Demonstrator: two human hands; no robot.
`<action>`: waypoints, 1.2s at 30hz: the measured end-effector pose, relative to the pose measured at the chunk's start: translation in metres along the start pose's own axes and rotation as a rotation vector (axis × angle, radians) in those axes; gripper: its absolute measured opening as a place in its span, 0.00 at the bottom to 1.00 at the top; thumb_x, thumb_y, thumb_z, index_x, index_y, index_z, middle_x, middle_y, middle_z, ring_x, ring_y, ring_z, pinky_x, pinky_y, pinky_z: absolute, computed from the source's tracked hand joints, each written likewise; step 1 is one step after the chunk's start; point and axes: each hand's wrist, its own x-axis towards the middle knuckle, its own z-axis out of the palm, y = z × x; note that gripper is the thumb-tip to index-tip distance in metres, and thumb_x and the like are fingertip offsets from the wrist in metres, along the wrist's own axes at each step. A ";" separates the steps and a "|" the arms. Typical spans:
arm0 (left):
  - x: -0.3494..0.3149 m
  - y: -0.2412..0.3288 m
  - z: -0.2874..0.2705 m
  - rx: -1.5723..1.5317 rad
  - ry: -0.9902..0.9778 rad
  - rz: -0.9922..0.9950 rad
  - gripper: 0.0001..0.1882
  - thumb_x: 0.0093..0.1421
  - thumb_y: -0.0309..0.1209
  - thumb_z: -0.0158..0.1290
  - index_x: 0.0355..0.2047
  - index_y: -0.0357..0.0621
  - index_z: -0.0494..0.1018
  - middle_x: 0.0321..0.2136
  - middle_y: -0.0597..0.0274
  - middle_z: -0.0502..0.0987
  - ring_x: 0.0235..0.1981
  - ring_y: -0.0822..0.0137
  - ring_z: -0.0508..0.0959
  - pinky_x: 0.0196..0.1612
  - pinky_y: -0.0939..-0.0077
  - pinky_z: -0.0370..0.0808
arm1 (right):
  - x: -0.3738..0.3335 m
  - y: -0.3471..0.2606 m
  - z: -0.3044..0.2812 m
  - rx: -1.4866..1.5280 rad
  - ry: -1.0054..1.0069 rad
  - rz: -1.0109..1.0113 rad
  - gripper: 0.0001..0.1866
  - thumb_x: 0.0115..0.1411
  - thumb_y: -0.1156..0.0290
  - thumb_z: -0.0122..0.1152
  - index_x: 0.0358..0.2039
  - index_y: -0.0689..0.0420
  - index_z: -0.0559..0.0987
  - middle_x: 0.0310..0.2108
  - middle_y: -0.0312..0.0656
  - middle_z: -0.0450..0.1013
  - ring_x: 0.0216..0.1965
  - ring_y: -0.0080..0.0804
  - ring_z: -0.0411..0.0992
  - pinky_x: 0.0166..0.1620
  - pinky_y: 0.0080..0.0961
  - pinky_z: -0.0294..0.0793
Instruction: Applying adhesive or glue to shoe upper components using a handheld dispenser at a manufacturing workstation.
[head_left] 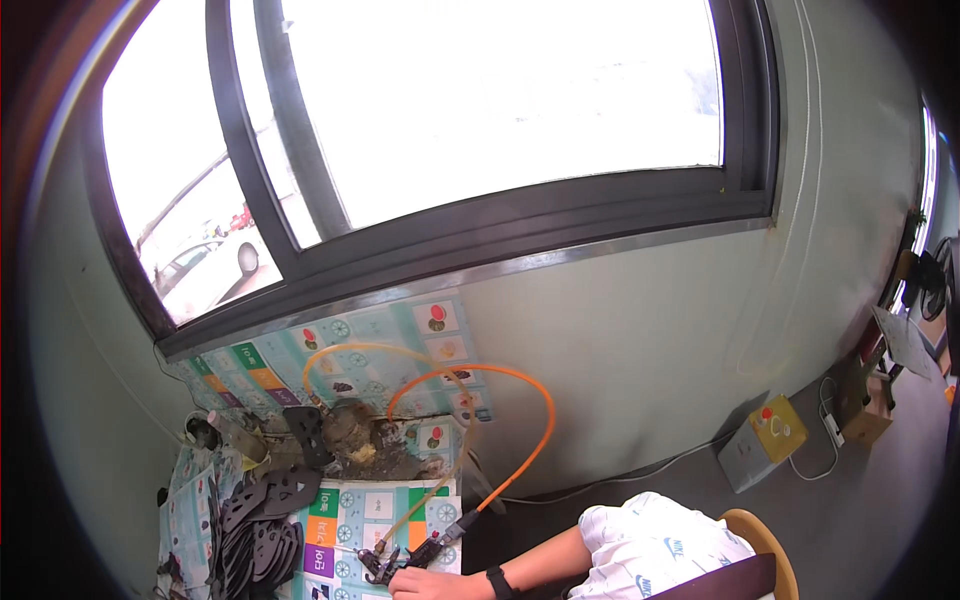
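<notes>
A: What's the rm like?
B: Pale green wall [600, 330], big window [520, 222] w/ a dark frame. A white car [215, 268] is outside. The table [380, 506] by the wall has a blue cover w/ fruit pics on it.

A: Where's the R hand [432, 584]?
B: Bottom edge of the view, nr the middle, on the table's R side. It's right up against a black tool [424, 554]. Can't tell if the fingers are wrapped tight, b/c the hand's low down & the tool is small.

A: & the tool?
B: On the R part of the table, just past the hand. An orange hose [553, 408] makes a big loop & comes down to it. A thin yellow hose [375, 347] comes down to it too.

A: What else?
B: Lots of flat black bits [258, 530] in a messy pile, L of the tool. A dirty brown lump [350, 432] sits behind, nr the wall. There's a black band [500, 582] on the wrist & a white sleeve [650, 545] w/ blue marks. Box w/ yellow top [775, 432] is on the floor, far R.
</notes>
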 end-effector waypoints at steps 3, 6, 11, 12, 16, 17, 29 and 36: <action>0.007 0.001 -0.002 -0.008 -0.009 0.029 0.26 0.68 0.48 0.60 0.53 0.35 0.77 0.34 0.49 0.84 0.28 0.52 0.82 0.40 0.60 0.81 | -0.009 0.001 0.009 0.102 0.037 -0.022 0.13 0.50 0.72 0.60 0.37 0.56 0.73 0.41 0.52 0.66 0.45 0.55 0.66 0.50 0.49 0.67; 0.009 0.001 -0.008 -0.007 -0.006 0.040 0.26 0.68 0.48 0.60 0.53 0.35 0.77 0.34 0.49 0.84 0.28 0.52 0.82 0.40 0.60 0.81 | -0.013 -0.003 0.010 0.045 0.011 -0.011 0.13 0.51 0.71 0.61 0.38 0.56 0.74 0.40 0.51 0.67 0.44 0.54 0.67 0.48 0.47 0.67; 0.014 0.000 -0.012 -0.021 0.003 0.054 0.26 0.69 0.48 0.60 0.53 0.35 0.77 0.34 0.49 0.84 0.29 0.52 0.82 0.40 0.60 0.81 | -0.012 -0.008 0.006 0.000 0.001 -0.025 0.11 0.52 0.69 0.62 0.36 0.56 0.74 0.39 0.50 0.67 0.42 0.50 0.67 0.48 0.46 0.66; 0.015 0.000 -0.012 -0.025 0.004 0.055 0.26 0.69 0.48 0.60 0.53 0.35 0.77 0.34 0.49 0.84 0.29 0.52 0.82 0.40 0.60 0.81 | -0.012 -0.008 0.007 -0.001 0.004 -0.024 0.11 0.52 0.69 0.62 0.36 0.56 0.74 0.39 0.50 0.67 0.42 0.50 0.67 0.48 0.46 0.66; 0.016 -0.002 -0.014 -0.038 0.005 0.056 0.26 0.69 0.47 0.60 0.53 0.35 0.77 0.34 0.49 0.84 0.29 0.52 0.82 0.41 0.60 0.81 | -0.014 0.001 0.016 -0.042 0.039 -0.070 0.08 0.60 0.67 0.62 0.29 0.54 0.73 0.33 0.46 0.67 0.39 0.47 0.67 0.46 0.45 0.66; 0.016 -0.002 -0.014 -0.042 0.005 0.056 0.26 0.69 0.47 0.60 0.53 0.35 0.77 0.34 0.49 0.84 0.29 0.52 0.82 0.41 0.60 0.81 | -0.015 0.004 0.019 -0.061 0.039 -0.087 0.11 0.63 0.65 0.62 0.26 0.53 0.72 0.30 0.44 0.67 0.37 0.45 0.67 0.45 0.43 0.65; 0.021 -0.002 -0.015 -0.075 0.014 0.044 0.25 0.69 0.47 0.59 0.53 0.36 0.77 0.35 0.49 0.84 0.30 0.53 0.82 0.41 0.60 0.81 | -0.016 0.005 0.022 -0.138 0.040 -0.086 0.15 0.69 0.62 0.59 0.24 0.51 0.72 0.28 0.39 0.67 0.36 0.38 0.67 0.44 0.37 0.65; 0.022 0.000 -0.015 -0.096 0.018 0.036 0.25 0.69 0.47 0.59 0.53 0.36 0.77 0.36 0.49 0.83 0.30 0.53 0.82 0.42 0.60 0.81 | -0.018 0.006 0.023 -0.153 0.043 -0.089 0.15 0.68 0.62 0.59 0.24 0.51 0.71 0.28 0.38 0.67 0.36 0.38 0.67 0.44 0.37 0.65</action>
